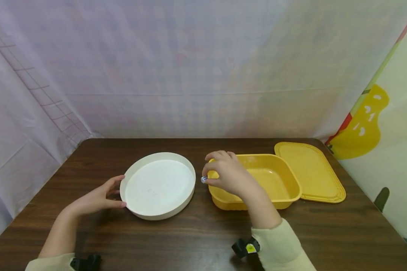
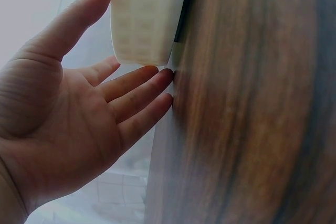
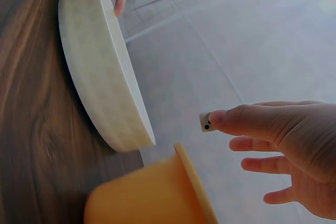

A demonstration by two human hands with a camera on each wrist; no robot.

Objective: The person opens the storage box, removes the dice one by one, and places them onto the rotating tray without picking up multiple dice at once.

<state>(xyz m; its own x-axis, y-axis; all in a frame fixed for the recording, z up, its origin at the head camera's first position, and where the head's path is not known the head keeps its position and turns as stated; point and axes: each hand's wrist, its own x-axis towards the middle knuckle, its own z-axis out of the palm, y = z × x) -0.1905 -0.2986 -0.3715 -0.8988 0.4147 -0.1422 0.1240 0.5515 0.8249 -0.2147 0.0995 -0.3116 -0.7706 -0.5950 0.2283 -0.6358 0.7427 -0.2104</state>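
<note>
My right hand (image 1: 228,175) is above the left end of a yellow plastic tub (image 1: 254,205) and pinches a small white die (image 3: 206,123) with dark dots between thumb and finger. The die sticks out past the tub's left rim, toward a round white tray (image 1: 157,188) with a low wall. My left hand (image 1: 96,199) is at the left side of that tray. Its thumb and fingertips rest at the tray's wall with the fingers spread, as the left wrist view also shows.
A yellow lid (image 1: 308,171) lies flat to the right of the tub, partly behind its rim. Everything stands on a dark brown wooden table (image 1: 176,241). Pale printed cloth (image 1: 196,75) hangs along the table's back edge.
</note>
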